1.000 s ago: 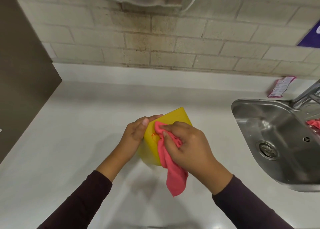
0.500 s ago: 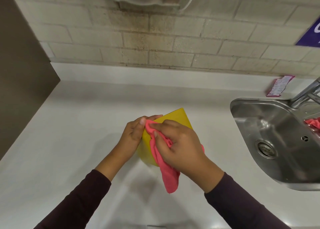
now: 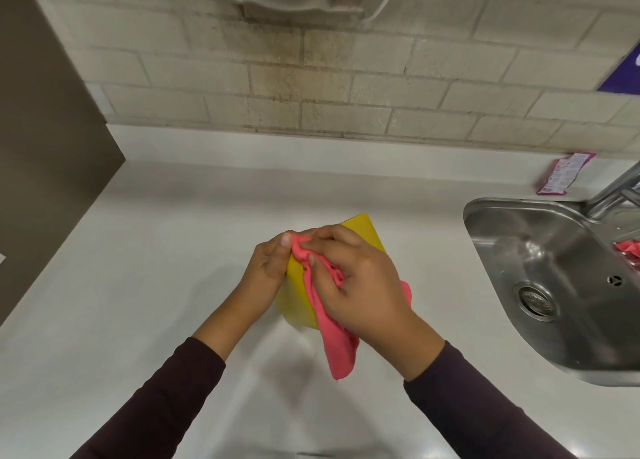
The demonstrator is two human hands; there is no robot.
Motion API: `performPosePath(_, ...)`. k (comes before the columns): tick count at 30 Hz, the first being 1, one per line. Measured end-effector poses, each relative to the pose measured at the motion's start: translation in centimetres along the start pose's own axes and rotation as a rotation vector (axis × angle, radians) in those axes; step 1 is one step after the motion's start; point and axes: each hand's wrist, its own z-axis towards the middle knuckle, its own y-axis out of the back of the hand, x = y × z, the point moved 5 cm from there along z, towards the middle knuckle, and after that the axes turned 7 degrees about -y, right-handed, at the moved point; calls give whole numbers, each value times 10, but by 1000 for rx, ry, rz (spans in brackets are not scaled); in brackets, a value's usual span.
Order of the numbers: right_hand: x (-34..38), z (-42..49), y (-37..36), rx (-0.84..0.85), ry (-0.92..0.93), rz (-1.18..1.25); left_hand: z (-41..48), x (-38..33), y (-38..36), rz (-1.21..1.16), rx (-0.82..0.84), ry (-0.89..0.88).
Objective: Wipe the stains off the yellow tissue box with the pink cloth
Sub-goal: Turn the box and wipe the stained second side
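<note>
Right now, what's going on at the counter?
A person is wiping a yellow tissue box on the white counter. The left hand grips the box's left side; the right hand presses a bunched pink cloth against its near face, one end hanging loose. No stain shows on the uncovered yellow. A steel sink sits to the right.

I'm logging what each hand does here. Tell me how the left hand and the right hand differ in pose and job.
The left hand grips the yellow tissue box by its left side, steadying it; the right hand presses the pink cloth against the box's face. The left hand holds no cloth; the right hand is bunched around it. Both touch the box and wear dark sleeves.
</note>
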Motion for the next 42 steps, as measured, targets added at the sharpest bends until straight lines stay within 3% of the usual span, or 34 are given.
performPosePath(6, -1, -11, 8, 183, 160, -126, 2, 2, 2, -23, 57, -5)
performPosePath(12, -21, -1, 20, 57, -38, -64, 4, 5, 2, 10, 23, 6)
performPosePath(16, -9, 5, 7, 63, -15, -88, 5, 2, 2, -23, 31, -15)
performPosePath(28, 8, -2, -1, 442, 210, -157, 7, 3, 5, -9, 66, -9)
performPosePath(37, 3, -11, 14, 552, 221, -181, 13, 2, 5, 20, 62, -20)
performPosePath(42, -9, -16, 29, 697, 128, -206, 13, 4, 0, 43, 85, -18)
